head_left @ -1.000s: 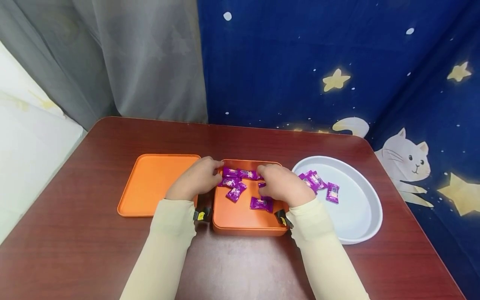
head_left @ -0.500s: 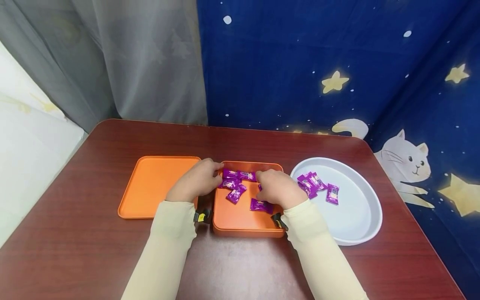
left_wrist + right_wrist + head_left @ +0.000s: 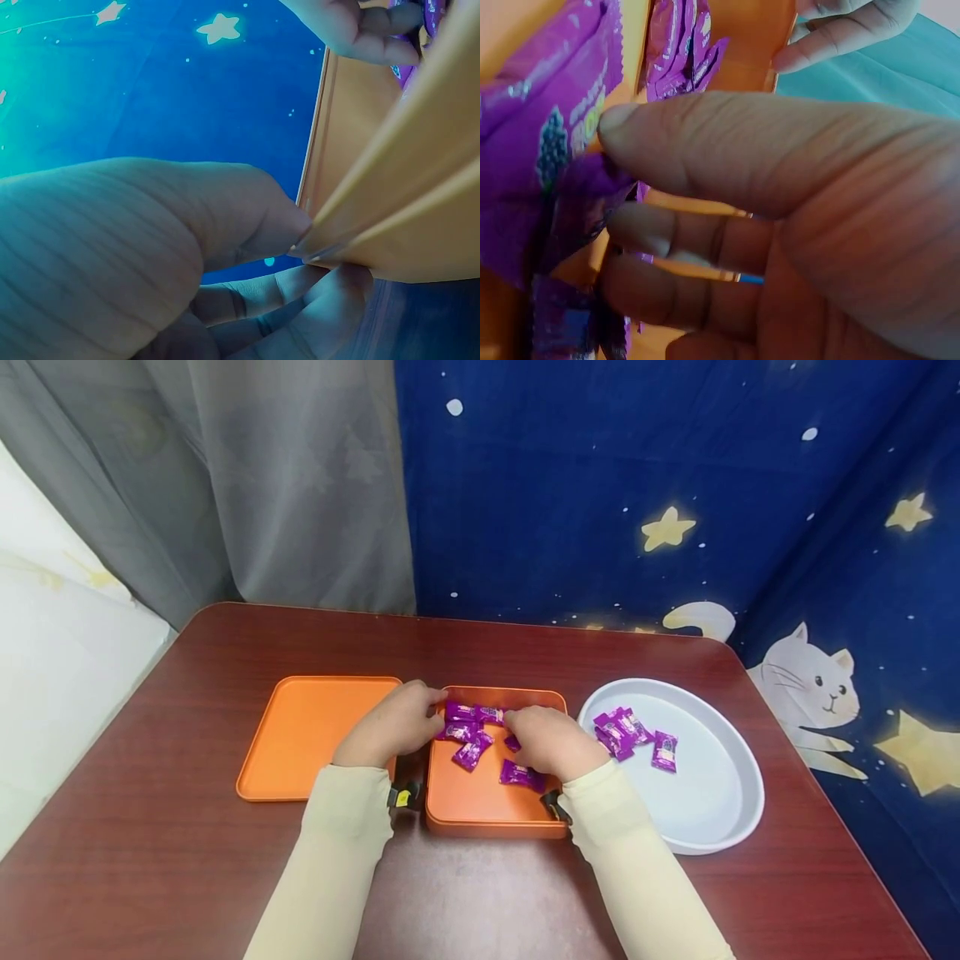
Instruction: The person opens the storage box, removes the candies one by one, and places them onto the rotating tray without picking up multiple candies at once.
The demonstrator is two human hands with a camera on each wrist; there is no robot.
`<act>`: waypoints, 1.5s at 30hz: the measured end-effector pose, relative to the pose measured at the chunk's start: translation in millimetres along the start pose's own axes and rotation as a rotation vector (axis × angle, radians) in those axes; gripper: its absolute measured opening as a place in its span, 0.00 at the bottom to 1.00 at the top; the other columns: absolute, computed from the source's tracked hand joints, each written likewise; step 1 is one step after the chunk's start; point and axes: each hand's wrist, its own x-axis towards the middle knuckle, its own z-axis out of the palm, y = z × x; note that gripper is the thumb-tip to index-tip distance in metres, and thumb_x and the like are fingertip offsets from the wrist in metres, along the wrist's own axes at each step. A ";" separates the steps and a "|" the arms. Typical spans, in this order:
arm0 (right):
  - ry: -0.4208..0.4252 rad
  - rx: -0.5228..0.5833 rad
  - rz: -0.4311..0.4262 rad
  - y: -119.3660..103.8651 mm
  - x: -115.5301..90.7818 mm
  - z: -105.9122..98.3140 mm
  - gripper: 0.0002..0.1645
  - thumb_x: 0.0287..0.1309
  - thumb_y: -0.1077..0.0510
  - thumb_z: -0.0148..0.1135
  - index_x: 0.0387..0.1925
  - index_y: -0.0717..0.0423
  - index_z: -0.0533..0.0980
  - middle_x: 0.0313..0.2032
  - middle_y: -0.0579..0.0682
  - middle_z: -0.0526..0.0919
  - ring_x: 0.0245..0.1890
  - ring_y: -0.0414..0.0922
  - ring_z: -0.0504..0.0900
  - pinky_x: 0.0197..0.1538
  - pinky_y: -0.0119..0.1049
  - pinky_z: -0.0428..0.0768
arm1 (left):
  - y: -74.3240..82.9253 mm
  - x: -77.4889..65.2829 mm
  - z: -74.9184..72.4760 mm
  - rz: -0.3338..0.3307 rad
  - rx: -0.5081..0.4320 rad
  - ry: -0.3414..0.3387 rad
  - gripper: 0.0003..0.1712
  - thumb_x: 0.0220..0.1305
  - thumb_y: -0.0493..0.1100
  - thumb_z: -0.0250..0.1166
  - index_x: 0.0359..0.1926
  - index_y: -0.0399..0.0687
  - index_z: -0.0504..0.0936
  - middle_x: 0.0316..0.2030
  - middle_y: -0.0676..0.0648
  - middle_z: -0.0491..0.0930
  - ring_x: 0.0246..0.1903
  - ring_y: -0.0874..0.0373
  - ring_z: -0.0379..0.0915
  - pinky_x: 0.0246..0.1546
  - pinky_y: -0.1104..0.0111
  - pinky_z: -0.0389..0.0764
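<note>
An orange rectangular box (image 3: 480,800) stands mid-table with several purple wrapped candies (image 3: 471,750) inside, mostly toward its back left. My left hand (image 3: 393,725) pinches the box's left rim near the back corner; in the left wrist view the thumb (image 3: 262,214) lies on one side of the wall, the fingers on the other. Over the box's right half is my right hand (image 3: 557,743), its thumb and fingertips at a candy (image 3: 512,743) that they partly cover. The right wrist view has the thumb tip against a purple wrapper (image 3: 555,135), fingers curled below.
A flat orange lid (image 3: 307,735) lies left of the box. To the right, a round white dish (image 3: 705,806) holds several more candies (image 3: 664,752). All stand on a brown table (image 3: 187,843), with curtains behind its far edge.
My right hand has moved left and a little lower in the box, and the candy at its fingertips has shifted left with it. My left hand stays on the rim.
</note>
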 end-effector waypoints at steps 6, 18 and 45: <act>-0.013 0.006 -0.038 -2.9 2.5 1.9 0.25 0.46 0.54 0.70 0.49 0.52 0.76 0.36 0.50 0.81 0.30 0.44 0.76 0.41 0.40 0.82 | -0.2 -0.1 -0.4 0.001 0.001 -0.001 0.28 0.61 0.42 0.60 0.62 0.43 0.71 0.46 0.40 0.74 0.37 0.51 0.69 0.48 0.57 0.79; -0.022 -0.006 0.005 -1.2 1.7 3.0 0.24 0.46 0.53 0.70 0.48 0.52 0.77 0.37 0.50 0.82 0.31 0.45 0.76 0.42 0.41 0.81 | 0.3 0.9 -0.1 0.006 0.009 -0.002 0.27 0.61 0.42 0.60 0.62 0.43 0.72 0.47 0.40 0.74 0.38 0.51 0.69 0.49 0.57 0.78; 0.039 0.017 -0.034 -1.9 0.3 -1.3 0.25 0.44 0.50 0.71 0.46 0.52 0.77 0.34 0.46 0.82 0.26 0.41 0.76 0.41 0.39 0.82 | -0.3 -0.3 -0.2 0.006 0.003 -0.002 0.28 0.61 0.41 0.60 0.62 0.42 0.71 0.47 0.40 0.74 0.38 0.51 0.69 0.48 0.57 0.79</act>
